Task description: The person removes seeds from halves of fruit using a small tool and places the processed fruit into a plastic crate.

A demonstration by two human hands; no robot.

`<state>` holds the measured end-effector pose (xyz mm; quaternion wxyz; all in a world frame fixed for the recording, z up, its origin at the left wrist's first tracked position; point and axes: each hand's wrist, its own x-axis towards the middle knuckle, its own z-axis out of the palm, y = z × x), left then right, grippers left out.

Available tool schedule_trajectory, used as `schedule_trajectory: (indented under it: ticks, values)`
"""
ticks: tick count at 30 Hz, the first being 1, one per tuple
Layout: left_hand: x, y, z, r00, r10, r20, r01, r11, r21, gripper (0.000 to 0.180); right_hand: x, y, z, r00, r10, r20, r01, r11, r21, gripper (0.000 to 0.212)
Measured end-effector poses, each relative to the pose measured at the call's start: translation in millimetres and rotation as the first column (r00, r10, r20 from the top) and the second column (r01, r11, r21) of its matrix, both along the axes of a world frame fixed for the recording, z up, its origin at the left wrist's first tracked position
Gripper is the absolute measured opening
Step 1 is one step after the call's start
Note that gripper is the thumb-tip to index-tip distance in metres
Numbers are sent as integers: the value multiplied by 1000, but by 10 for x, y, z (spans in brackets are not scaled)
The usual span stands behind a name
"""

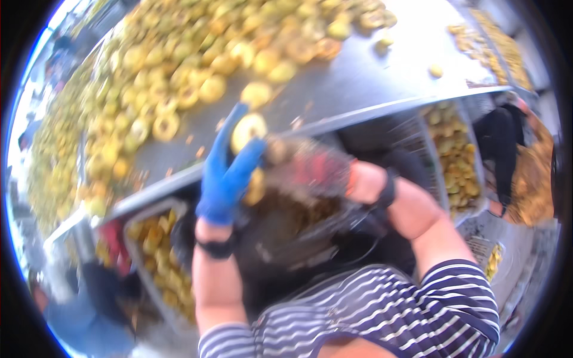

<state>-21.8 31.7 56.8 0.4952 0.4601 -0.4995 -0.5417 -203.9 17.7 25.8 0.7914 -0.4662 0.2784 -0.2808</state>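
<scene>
My left hand [225, 173], in a blue glove, is closed around a round pale-yellow fruit [249, 131] with a dark hollow at its middle. Another yellow fruit piece [255, 187] shows just below its fingers, partly covered. To the right, my right hand [313, 170] wears a grey and red glove and is smeared by motion, so its fingers cannot be read. It is close beside the left hand, above the near edge of a metal table [334, 89]. A heap of yellow-green fruit [197, 65], many pieces with hollow centres, covers the table's far left.
Crates of fruit stand below the table edge, one crate [128, 232] at the left and another [477, 173] at the right. A dark container [310, 238] with brownish bits sits under my hands. People [89, 316] are at the left and, in dark clothes [498, 137], at the right.
</scene>
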Motion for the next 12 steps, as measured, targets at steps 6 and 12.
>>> schedule_trajectory:
  ticks: [6, 12]
  values:
    - [87, 79, 168, 981, -99, -166, 93, 995, -46, 51, 147, 92, 23, 990, 87, 107, -102, 984, 145, 27]
    - [120, -39, 22, 987, -156, 27, 158, 980, -122, 54, 86, 132, 96, 989, 33, 146, -45, 995, 85, 20]
